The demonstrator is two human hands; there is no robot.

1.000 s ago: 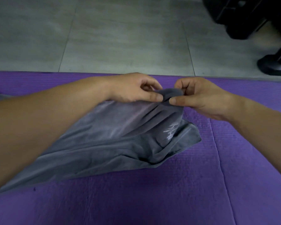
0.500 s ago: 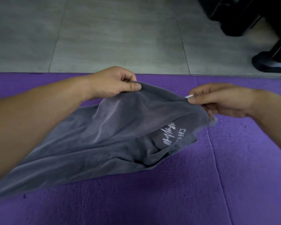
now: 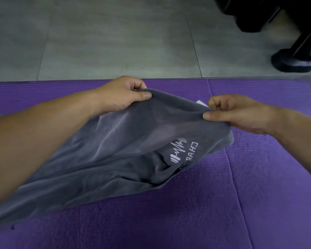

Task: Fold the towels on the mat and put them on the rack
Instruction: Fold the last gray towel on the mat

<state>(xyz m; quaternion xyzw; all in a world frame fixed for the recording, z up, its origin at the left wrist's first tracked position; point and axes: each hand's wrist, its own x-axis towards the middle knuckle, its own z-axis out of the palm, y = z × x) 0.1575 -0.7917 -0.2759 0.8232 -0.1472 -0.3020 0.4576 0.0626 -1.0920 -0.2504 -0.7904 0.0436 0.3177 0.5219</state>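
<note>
"Over the far half of the purple mat [image 3: 258, 194], what have you got?"

"One grey towel [image 3: 115, 150]. My left hand [image 3: 122, 95] pinches its top edge, thumb flat on the near face and fingers curled behind. My right hand [image 3: 237, 114] pinches the same edge further right, thumb on the cloth and fingers curled in, just beside a small white tag [image 3: 201, 102]. The edge hangs raised between them, sagging a little."

"And the rest of it?"

"It drapes down to the near left onto the mat, under my left forearm, and runs out of view there. Below my right hand it is bunched, with the stitched white lettering [image 3: 183, 151] creased over a loose fold."

"So what could go wrong?"

"Mostly that bunch. If I lay the towel down as it is, I think the crease gets trapped and the fold comes out crooked. Both grips are also shallow, close to the hem, so a sharp shake might pull an end free. And my forearm lies over the cloth, so drawing the edge away could drag it sideways."

"Is the rack close?"

"I cannot tell. Past the mat lies grey tiled floor [image 3: 115, 42], and at the far right something black stands on a dark base [image 3: 293, 60]. Whether that is the rack, I can't say."
</note>
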